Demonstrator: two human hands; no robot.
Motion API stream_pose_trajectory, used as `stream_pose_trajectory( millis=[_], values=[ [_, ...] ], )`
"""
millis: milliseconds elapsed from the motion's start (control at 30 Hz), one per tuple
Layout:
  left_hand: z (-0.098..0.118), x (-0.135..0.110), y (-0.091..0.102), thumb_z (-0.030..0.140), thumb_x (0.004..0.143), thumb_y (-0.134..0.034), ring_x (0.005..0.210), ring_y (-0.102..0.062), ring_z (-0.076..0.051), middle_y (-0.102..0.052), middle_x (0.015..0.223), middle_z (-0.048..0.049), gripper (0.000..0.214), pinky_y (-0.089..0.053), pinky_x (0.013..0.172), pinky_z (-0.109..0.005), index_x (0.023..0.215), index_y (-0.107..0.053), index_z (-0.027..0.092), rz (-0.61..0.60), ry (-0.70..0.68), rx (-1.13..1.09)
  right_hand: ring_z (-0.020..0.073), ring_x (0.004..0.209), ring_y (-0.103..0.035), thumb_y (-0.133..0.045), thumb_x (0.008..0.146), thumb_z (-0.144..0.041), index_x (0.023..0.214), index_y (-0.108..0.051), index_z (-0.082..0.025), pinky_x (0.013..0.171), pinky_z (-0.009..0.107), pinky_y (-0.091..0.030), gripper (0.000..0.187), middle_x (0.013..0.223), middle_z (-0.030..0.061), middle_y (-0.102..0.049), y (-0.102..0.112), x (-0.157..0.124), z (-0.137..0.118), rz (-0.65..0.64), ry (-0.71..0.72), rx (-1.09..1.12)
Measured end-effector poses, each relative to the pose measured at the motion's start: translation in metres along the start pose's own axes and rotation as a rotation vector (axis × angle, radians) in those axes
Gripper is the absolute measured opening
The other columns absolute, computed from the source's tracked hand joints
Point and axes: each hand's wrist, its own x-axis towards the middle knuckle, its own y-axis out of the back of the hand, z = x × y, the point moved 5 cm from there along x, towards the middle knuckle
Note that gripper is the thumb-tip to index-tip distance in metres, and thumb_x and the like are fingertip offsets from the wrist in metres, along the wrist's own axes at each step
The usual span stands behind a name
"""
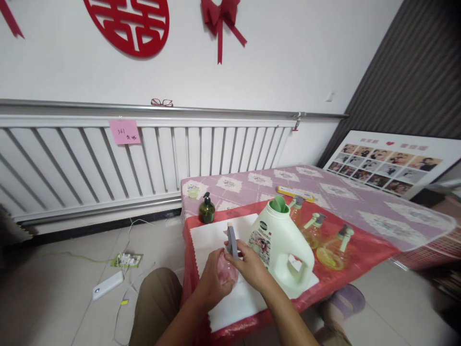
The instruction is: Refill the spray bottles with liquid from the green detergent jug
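My left hand is wrapped round the body of a pink see-through spray bottle, which stands over a white sheet. At the bottle's neck, my right hand grips the grey spray head. Just right of my hands stands a large pale green jug with a handle; a green cup-like piece sits in its mouth. Behind and to the left is a dark green pump bottle.
Several spray bottles with yellowish liquid, one being a yellow bottle, stand right of the jug on red plastic sheeting. A yellow-edged box lies behind. A white radiator lines the wall; a power strip and cables lie on the floor.
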Motion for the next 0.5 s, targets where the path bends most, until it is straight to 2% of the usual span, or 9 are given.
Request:
stream_pose_trajectory(
  millis=[200,333,433,500],
  values=[
    [0.0007,0.0006,0.0003,0.008,0.062,-0.064,0.129,-0.044,-0.03,-0.048,0.136,-0.0122,0.081,-0.033,0.113,-0.044,0.137,-0.033,0.02,-0.011,0.011,-0.009,0.0217,0.093,-0.064,-0.062,0.08,-0.031,0.101,-0.069,-0.023,0.082,0.035,-0.05,0.023,0.1,0.0042,-0.068,-0.002,0.0003,0.0037,-0.028,0.005,0.015],
    [0.0056,0.0008,0.0008,0.01,0.063,-0.064,0.129,-0.045,-0.031,-0.048,0.136,-0.0118,0.081,-0.034,0.112,-0.044,0.138,-0.034,0.021,-0.023,0.004,-0.01,0.021,0.092,-0.063,-0.062,0.079,-0.027,0.1,-0.069,-0.024,0.081,0.033,-0.049,0.022,0.098,0.0038,-0.067,-0.0014,-0.0026,0.0019,-0.027,0.043,-0.052],
    [0.0083,0.0011,0.0017,0.011,0.063,-0.065,0.129,-0.045,-0.031,-0.049,0.136,-0.0117,0.08,-0.034,0.112,-0.044,0.137,-0.035,0.02,-0.022,0.017,-0.018,0.0208,0.091,-0.063,-0.06,0.079,-0.025,0.093,-0.069,-0.023,0.079,0.032,-0.048,0.017,0.094,0.0037,-0.066,-0.0028,-0.0047,-0.0009,0.001,0.047,-0.106],
    [0.007,0.0013,0.0012,0.013,0.063,-0.066,0.128,-0.045,-0.033,-0.05,0.135,-0.0122,0.081,-0.034,0.112,-0.044,0.137,-0.037,0.021,-0.027,0.048,-0.05,0.0203,0.086,-0.063,-0.062,0.075,-0.025,0.086,-0.067,-0.023,0.075,0.031,-0.048,0.013,0.089,0.0023,-0.066,-0.0048,-0.0051,0.0001,0.066,0.031,-0.127]
  ],
)
